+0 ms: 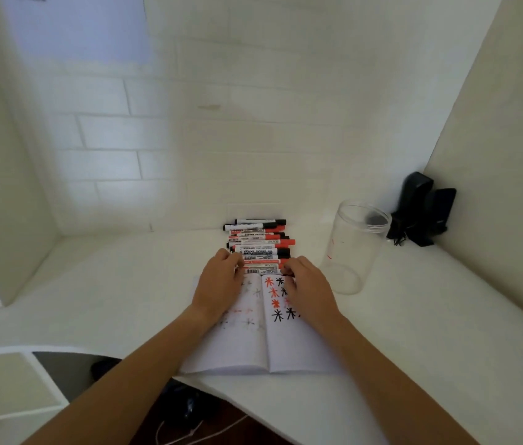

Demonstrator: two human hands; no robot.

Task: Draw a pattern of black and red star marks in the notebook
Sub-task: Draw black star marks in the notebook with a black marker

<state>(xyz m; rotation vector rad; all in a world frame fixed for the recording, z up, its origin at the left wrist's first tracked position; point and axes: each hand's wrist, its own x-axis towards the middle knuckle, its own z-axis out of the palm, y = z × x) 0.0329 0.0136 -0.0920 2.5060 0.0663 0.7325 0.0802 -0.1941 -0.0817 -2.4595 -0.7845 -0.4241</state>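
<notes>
Head view: both hands' fingers [236,261] curled, gripping nearest marker [261,270] ends.

notebook [266,342]: one, lying open on the counter [414,316], two pages showing
red star marks [272,292]: three plainly seen on the right page, in a column
black star marks [283,314]: four seen on the right page; more may sit under the right hand
faint marks on left page [249,319]: several, too pale to count
markers [258,245]: a stack at 12 o'clock of the notebook, roughly nine or ten, red caps and black caps mixed; exact number unclear
clear jar [355,248]: one, at 2 o'clock of the notebook
black device [422,210]: one, in the corner
hands: two, left hand [220,284] and right hand [310,289]
</notes>
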